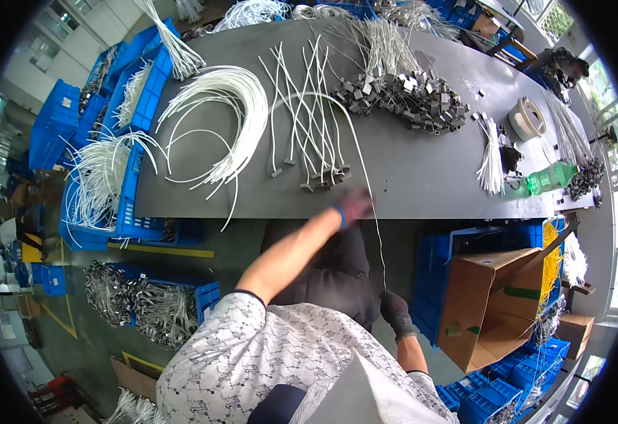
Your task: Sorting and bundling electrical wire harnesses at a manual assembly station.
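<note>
A white sleeved cable (355,138) arches over the table and drops past its near edge. Below that edge it continues as a thin, pale wire (381,249) down to my right hand (398,315). That hand, in a dark grey glove, is closed round the wire's lower end beside my leg. My left hand (355,205), in a dark reddish glove, is at the table's near edge, right beside the cable. Its fingers are smeared, so a grip cannot be made out. Several white cables with dark end pieces (326,177) lie crossed ahead of it.
On the grey table (422,180) are a curved bundle of white tubes (242,120), a heap of metal-ended wires (422,102), a tape roll (527,119) and a green bottle (552,178). Blue crates (126,205) stand left; a cardboard box (475,311) stands right, below table height.
</note>
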A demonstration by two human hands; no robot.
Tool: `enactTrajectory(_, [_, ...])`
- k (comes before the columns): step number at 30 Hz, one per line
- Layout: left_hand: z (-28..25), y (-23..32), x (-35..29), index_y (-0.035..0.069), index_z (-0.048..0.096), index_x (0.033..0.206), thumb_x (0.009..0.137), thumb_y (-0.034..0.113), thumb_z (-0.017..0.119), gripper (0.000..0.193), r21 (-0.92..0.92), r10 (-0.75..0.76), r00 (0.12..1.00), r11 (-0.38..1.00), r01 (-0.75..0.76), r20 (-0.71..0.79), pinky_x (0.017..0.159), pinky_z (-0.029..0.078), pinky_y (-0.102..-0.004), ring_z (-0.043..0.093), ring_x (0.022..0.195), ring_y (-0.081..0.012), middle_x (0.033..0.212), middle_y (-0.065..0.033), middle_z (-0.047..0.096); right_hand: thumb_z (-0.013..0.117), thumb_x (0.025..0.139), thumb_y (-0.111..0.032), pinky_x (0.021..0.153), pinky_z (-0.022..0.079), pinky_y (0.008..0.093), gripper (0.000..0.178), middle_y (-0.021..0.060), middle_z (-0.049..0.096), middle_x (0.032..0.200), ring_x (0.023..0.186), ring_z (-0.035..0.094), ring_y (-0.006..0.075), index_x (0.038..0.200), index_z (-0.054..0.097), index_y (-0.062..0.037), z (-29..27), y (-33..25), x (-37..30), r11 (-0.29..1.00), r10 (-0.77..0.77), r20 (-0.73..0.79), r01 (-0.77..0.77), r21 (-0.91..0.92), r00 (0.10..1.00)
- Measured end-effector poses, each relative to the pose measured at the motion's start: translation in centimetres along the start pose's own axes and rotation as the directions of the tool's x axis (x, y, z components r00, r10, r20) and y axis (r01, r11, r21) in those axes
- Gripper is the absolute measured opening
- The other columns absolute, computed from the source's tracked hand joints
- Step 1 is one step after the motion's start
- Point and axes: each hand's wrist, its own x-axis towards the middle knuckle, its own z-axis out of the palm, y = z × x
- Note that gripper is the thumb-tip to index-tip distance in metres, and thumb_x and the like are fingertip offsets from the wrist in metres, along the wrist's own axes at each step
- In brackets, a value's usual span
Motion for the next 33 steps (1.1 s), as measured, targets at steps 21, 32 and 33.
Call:
enactTrajectory(21, [-4.5,6.4,-5.5,0.001,0.074,0.099,0.095,0.025,0.067,0.026,-0.428,-0.061,0.996,0.903,0.029,-0.060,0.065,0.047,-0.0277,0.057,0.072,-0.0076,0.079,-0.0028,0.070,0.046,0.105,-0.037,0.042,0.047,0.0300,0.036,0.0140,0.067,0.097,0.059,0.064,0.0188,0.122,0.051,-0.0054,-15.5,-19.1,14.2,0.225,0.184,-0.331,0.288,0.931,0.926])
enactTrajectory(32, [-19.1,2.9,-4.5,0.003,0.064,0.113,0.087,0.034,0.071,0.041,0.104,-0.200,0.895,0.960,0.262,-0.399,0.080,0.053,-0.0394,0.067,0.091,-0.0292,0.102,-0.0159,0.069,0.060,0.094,-0.030,0.079,0.052,0.0485,0.050,0.0244,0.066,0.112,0.094,0.064,0.0428,0.137,0.048,-0.0070,-27.4,-18.2,29.7,0.953,-0.081,-0.815,0.285,0.106,0.573])
enactTrajectory(33, [-20.6,2.1,-6.9,0.004,0.062,0.117,0.085,0.035,0.072,0.046,0.270,-0.202,0.854,0.892,0.363,-0.480,0.084,0.053,-0.0422,0.066,0.099,-0.0328,0.110,-0.0172,0.067,0.060,0.094,-0.029,0.085,0.050,0.0519,0.047,0.0264,0.065,0.114,0.103,0.060,0.0470,0.135,0.050,-0.0075,-28.7,-17.1,31.9,0.967,-0.141,-0.870,0.255,-0.019,0.472])
